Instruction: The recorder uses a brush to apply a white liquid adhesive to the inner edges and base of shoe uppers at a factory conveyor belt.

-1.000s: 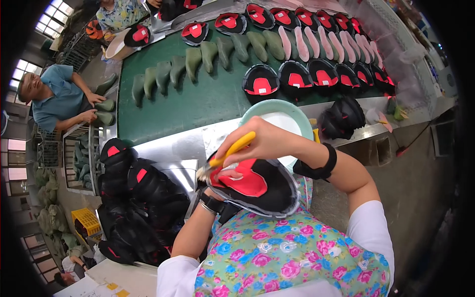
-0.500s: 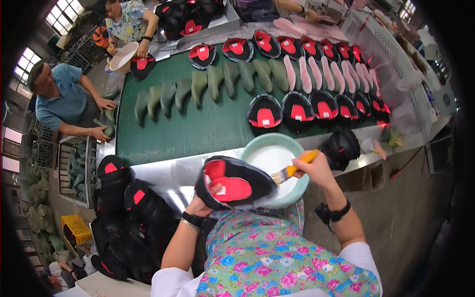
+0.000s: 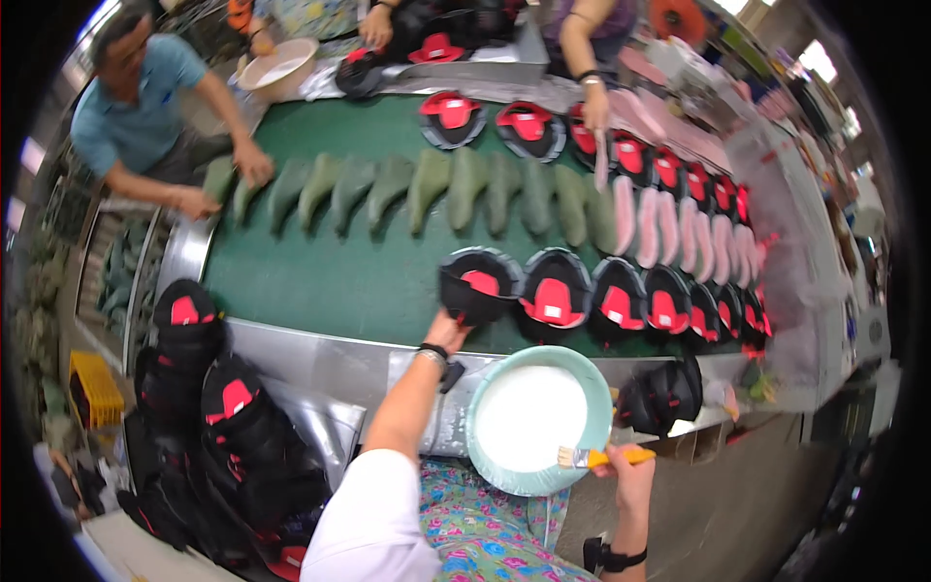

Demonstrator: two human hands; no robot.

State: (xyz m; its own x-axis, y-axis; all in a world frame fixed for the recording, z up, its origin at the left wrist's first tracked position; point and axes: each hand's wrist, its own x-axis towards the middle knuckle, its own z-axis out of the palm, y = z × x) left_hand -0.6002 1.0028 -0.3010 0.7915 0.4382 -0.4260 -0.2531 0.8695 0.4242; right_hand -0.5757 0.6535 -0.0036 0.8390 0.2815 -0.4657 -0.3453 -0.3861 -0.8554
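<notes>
Head view: left hand (image 3: 446, 333) grips black upper (image 3: 473, 303), right hand (image 3: 632, 475) pinches yellow-handled brush (image 3: 593, 458); neighbouring white label (image 3: 553, 311) illegible

White sleeve (image 3: 373, 524), floral apron (image 3: 485, 519)

1 brush (image 3: 606, 457), 2 basins (image 3: 524, 483), approx. 12 grn lasts (image 3: 430, 189), approx. 7 near-row blk uppers (image 3: 618, 296)

Bright light; glare on metal edging (image 3: 291, 351); slight blur; curved, black borders.
</notes>
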